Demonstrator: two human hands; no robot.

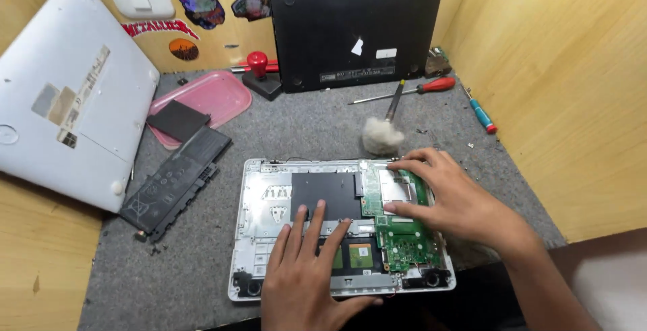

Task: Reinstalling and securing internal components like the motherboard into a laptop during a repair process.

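- An opened white laptop (259, 237) lies bottom-up at the near middle of the grey counter (168, 270), its insides showing.
- The left hand (303, 270) lies flat on the laptop, fingers spread and straight, tips at the edge of the dark panel (327, 193); its grip is apart and holds nothing.
- The right hand (448, 200) rests on the green board (401, 240) at the laptop's 3 o'clock side, with the forefinger stretched along the board's top edge and the thumb pressed lower down on the board. The fingers touch the board, but they are spread and not clamped on it.
- A black battery (175, 183) lies on the counter at 9 o'clock from the laptop, just beside it.
- A pink tray (219, 95) sits at 11 o'clock with a black square pad (177, 119) overlapping its edge.
- A white laptop cover (74, 88) leans against the wall at far 10 o'clock.
- A black laptop (357, 28) stands against the back wall at 12 o'clock.
- A brush (384, 132) with a white tuft lies just beyond the laptop at 12 o'clock, near the right hand's fingertips.
- A red-handled screwdriver (421, 88) lies behind the brush, and a blue one (482, 115) lies at 2 o'clock near the side wall.
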